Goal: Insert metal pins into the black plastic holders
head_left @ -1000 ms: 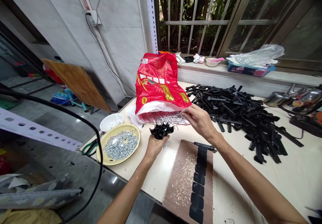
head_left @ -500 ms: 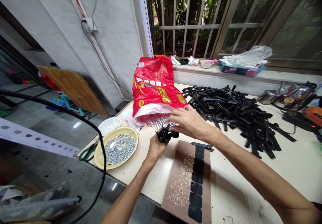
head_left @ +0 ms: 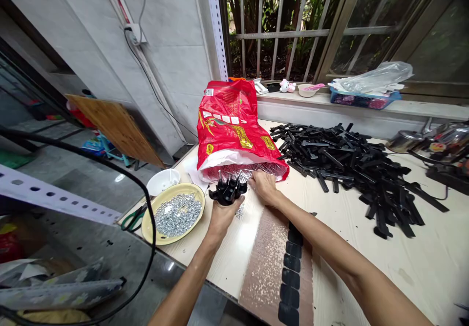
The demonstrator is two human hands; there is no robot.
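Note:
My left hand (head_left: 222, 215) is closed around a black plastic star-shaped part (head_left: 227, 191), held just above the table. My right hand (head_left: 264, 187) reaches into the open mouth of a red bag (head_left: 233, 131) lying on its side, where thin silvery metal rods (head_left: 238, 174) stick out. Its fingertips are curled among the rods; whether they grip one I cannot make out. A yellow plate (head_left: 150, 230) heaped with small silvery screws (head_left: 177, 213) sits to the left of my left hand.
A big heap of black plastic strips (head_left: 351, 164) covers the table's right side. A brown board (head_left: 267, 262) with a row of black pieces (head_left: 291, 277) lies near the front edge. A white bowl (head_left: 162, 181) and green scissors (head_left: 132, 217) lie by the plate. Pots (head_left: 432, 140) stand far right.
My right hand dropped from above the black part down to the bag's mouth among the metal rods. My left hand kept hold of the black part, barely shifting.

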